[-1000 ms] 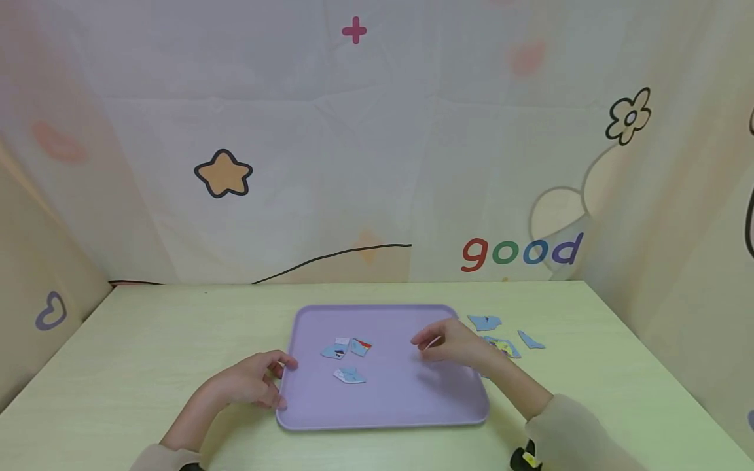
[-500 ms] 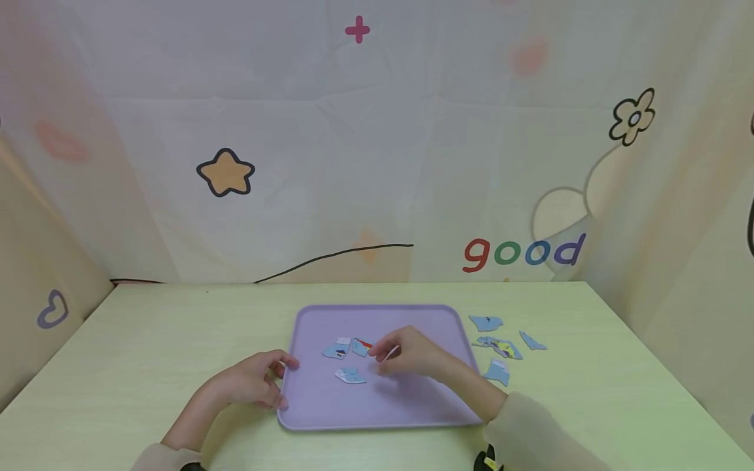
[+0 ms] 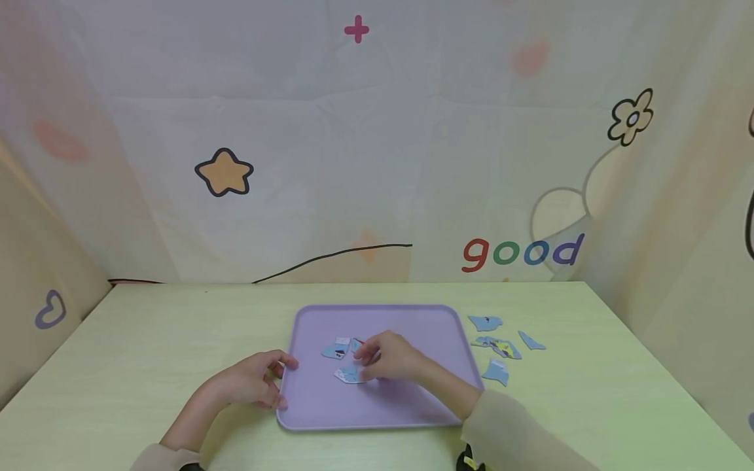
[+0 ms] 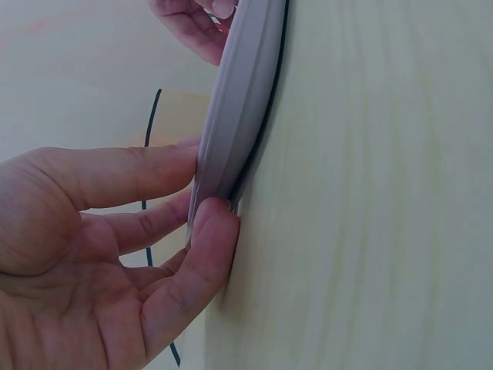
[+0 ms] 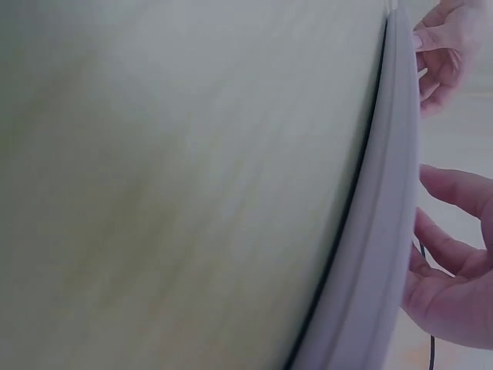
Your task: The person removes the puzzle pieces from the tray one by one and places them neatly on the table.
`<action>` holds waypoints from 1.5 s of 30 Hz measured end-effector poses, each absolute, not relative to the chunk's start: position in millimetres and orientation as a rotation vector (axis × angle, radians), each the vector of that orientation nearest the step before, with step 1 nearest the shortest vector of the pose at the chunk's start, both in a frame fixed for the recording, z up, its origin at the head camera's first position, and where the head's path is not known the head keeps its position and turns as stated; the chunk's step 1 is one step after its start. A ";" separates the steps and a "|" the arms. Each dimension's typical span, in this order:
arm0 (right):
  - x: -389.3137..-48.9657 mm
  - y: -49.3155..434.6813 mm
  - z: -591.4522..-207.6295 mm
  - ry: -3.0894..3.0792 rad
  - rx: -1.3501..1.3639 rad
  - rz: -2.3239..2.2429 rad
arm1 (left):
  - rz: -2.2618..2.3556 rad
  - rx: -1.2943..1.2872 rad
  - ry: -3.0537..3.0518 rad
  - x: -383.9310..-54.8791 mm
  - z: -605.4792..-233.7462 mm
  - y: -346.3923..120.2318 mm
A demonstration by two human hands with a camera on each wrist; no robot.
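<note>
A lilac tray [image 3: 424,405] lies on the table with several blue puzzle pieces on it. My left hand [image 3: 250,379] holds the tray's left edge; in the left wrist view its thumb and fingers bend about the tray rim [image 4: 243,100]. Over the tray my right hand [image 3: 391,356] hovers low, fingers spread loosely. Its fingertips partly cover a red-marked piece [image 3: 355,343], while its thumb is at the right end of a pale blue piece [image 3: 349,374]. Whether they touch cannot be told. Left of them sits a blue-and-white piece [image 3: 336,350].
On the table right of the tray lie more puzzle pieces: a blue one [image 3: 485,323], a yellow-patterned one [image 3: 505,348], a slim blue one [image 3: 532,341] and a blue one with a white patch [image 3: 496,372]. A printed curtain [image 3: 330,163] stands behind the table [image 3: 194,327].
My right hand has moved left across the tray to the puzzle pieces, uncovering the pieces on the table at right. The left hand stays at the tray's edge.
</note>
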State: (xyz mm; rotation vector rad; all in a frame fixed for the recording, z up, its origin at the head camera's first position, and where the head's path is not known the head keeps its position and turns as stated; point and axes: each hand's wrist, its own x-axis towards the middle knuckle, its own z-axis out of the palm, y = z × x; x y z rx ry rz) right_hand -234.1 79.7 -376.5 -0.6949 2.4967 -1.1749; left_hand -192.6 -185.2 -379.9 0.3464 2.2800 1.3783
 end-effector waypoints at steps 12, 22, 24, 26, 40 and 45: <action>-234.1 66.9 -381.3 2.690 -0.780 -0.950 | 1.392 0.368 2.263 -191.7 -379.2 -186.7; -230.9 65.8 -378.2 2.719 -0.928 -0.917 | 1.398 0.398 2.262 -193.4 -380.1 -187.4; -230.6 65.6 -378.4 2.717 -0.935 -0.910 | 1.397 0.402 2.263 -193.6 -380.3 -187.5; -230.5 65.6 -379.3 2.712 -0.943 -0.902 | 1.394 0.405 2.265 -193.5 -380.3 -187.4; -230.7 66.8 -382.7 2.648 -0.983 -0.994 | 1.397 0.375 2.265 -192.0 -380.1 -186.2; -231.3 67.4 -383.6 2.602 -0.972 -1.058 | 1.396 0.376 2.264 -192.4 -380.5 -186.0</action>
